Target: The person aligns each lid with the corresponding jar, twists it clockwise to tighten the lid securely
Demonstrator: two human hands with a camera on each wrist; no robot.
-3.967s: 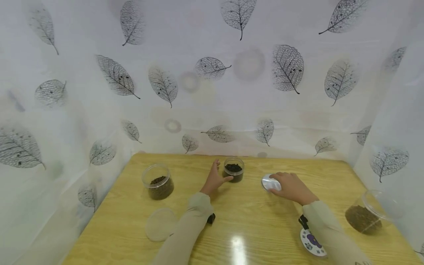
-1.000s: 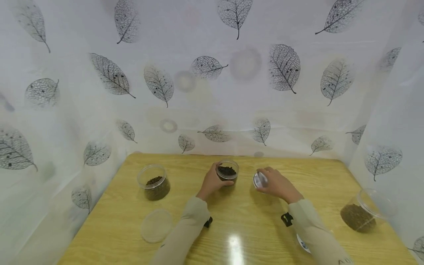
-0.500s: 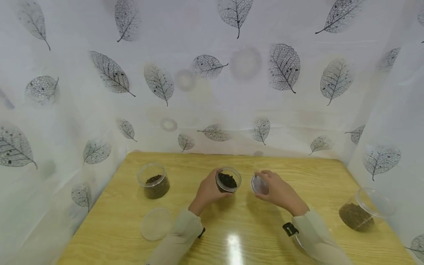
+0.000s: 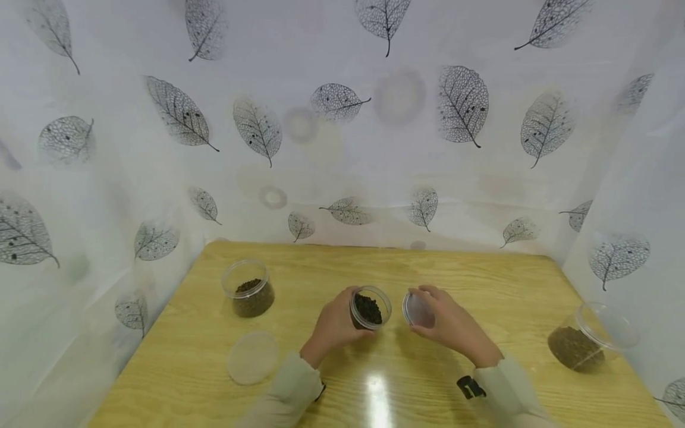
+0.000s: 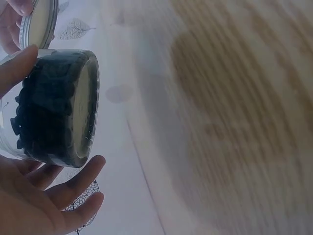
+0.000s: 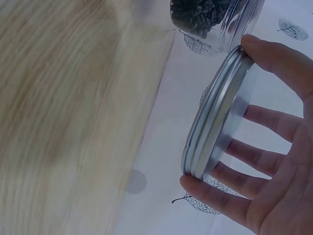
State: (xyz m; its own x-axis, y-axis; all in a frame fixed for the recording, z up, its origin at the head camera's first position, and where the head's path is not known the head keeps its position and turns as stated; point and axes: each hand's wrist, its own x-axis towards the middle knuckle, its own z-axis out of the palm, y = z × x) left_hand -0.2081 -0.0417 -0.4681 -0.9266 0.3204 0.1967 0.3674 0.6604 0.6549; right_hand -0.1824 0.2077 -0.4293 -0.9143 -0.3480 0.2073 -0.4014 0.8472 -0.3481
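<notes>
My left hand [image 4: 334,324] grips a small clear jar [image 5: 58,105], thumb on one side and fingers on the other. Dark seed-like pieces [image 4: 368,309] fill its lower part, and its uncovered mouth leans to the right. The left wrist view shows the jar's base raised off the table. Just to the right, my right hand [image 4: 452,321] pinches a round silver screw lid [image 6: 217,115] by its edge, thumb and fingertips on opposite sides. The lid is tilted up on its side, its inner face toward the jar. A small gap lies between jar and lid.
An uncovered clear jar [image 4: 253,302] of brown granules stands at the table's left. In front of it lies a translucent flat disc [image 4: 253,358]. Another uncovered jar [image 4: 577,349] with brown contents is near the right edge. Leaf-printed cloth [image 4: 396,160] hangs behind the wooden table [image 4: 481,273].
Earlier the left hand was spread beside the standing jar; now it grips it, lifted and tilted. The right hand has raised the lid from the table. Both have come closer to me.
</notes>
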